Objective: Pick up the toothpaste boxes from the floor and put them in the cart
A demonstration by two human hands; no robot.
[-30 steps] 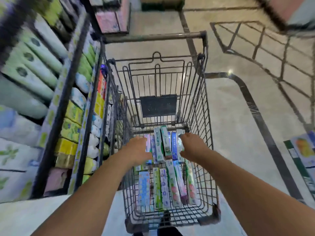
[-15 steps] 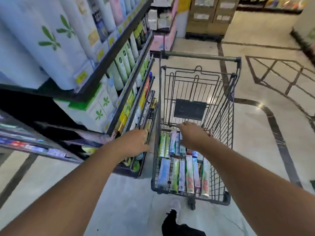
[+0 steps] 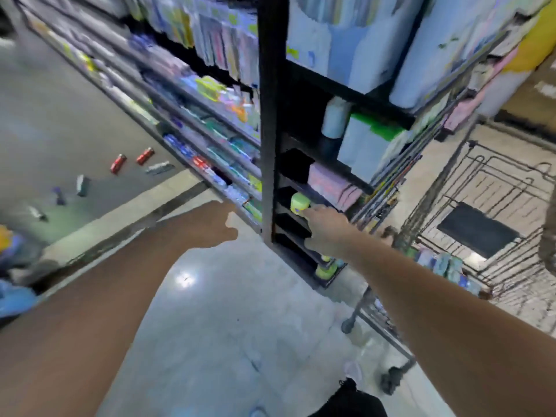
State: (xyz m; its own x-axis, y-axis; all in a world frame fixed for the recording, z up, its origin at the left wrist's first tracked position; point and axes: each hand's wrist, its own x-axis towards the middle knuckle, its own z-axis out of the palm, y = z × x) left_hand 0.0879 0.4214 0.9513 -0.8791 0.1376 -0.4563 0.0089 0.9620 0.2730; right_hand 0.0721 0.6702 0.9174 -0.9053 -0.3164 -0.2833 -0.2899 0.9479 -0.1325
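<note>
Several toothpaste boxes lie scattered on the grey floor at the far left: two red ones (image 3: 118, 164) (image 3: 145, 155), a pale one (image 3: 159, 167), a teal one (image 3: 81, 185) and a purple one (image 3: 59, 196). The wire cart (image 3: 469, 212) stands at the right with toothpaste boxes (image 3: 442, 263) in its basket. My left hand (image 3: 216, 227) is stretched out over the floor, empty, fingers loosely apart. My right hand (image 3: 325, 230) hangs in front of the shelf end, holding nothing, fingers loosely curled. The picture is blurred.
A tall black shelf unit (image 3: 270, 121) full of goods stands between the cart and the scattered boxes, its long side running to the far left. A pale floor strip (image 3: 120, 215) crosses the aisle. My dark shoe (image 3: 352, 398) shows at the bottom.
My view has swung left, away from the cart toward the aisle with the boxes on the floor. Both hands have left the cart's basket and now hang free.
</note>
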